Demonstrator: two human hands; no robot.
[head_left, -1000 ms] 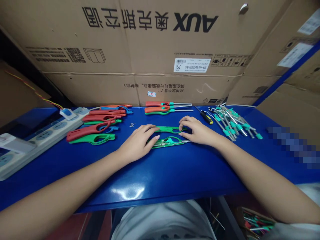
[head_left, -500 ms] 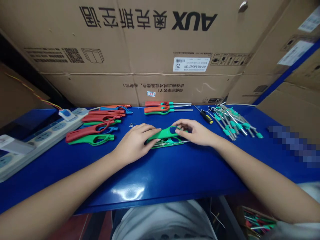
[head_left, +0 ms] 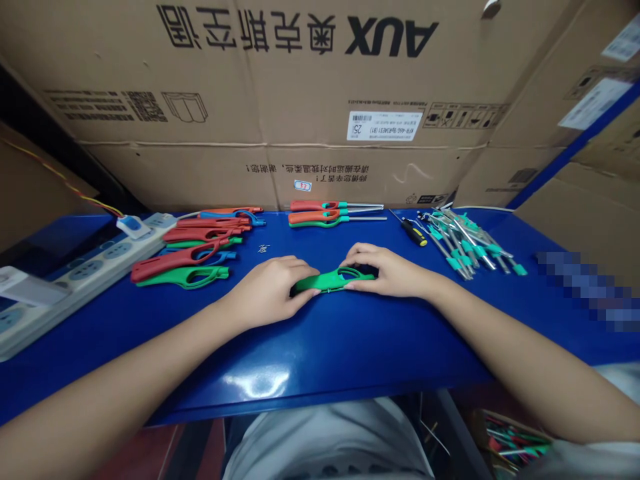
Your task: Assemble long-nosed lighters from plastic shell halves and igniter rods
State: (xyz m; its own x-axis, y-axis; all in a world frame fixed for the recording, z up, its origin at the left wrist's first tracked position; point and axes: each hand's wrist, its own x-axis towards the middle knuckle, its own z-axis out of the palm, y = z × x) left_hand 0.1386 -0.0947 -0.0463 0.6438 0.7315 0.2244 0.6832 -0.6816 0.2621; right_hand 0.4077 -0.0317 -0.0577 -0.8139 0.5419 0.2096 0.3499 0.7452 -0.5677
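Observation:
Low over the middle of the blue table, a green gas lighter casing [head_left: 327, 281] lies between my two hands, its upper shell resting over the lower one. My left hand [head_left: 275, 287] grips the rounded handle end, thumb in front and fingers behind. At the other end, near the trigger loop, my right hand [head_left: 387, 270] pinches the casing between thumb and fingers. The inner parts are almost wholly covered by the upper shell. A small pile of screws [head_left: 263, 249] lies on the table beyond my left hand.
Red, green and blue handle shells [head_left: 183, 260] lie at left beside a white power strip [head_left: 85, 270]. Lighters with metal tubes [head_left: 320, 217] lie at the back. A screwdriver [head_left: 414, 233] and several metal tubes with teal ends [head_left: 470, 243] lie at right. A cardboard wall [head_left: 300, 160] stands behind.
The green upper shell has come down onto the lower half, covering inner parts that showed before. My right hand has shifted slightly, its fingers now around the casing's end.

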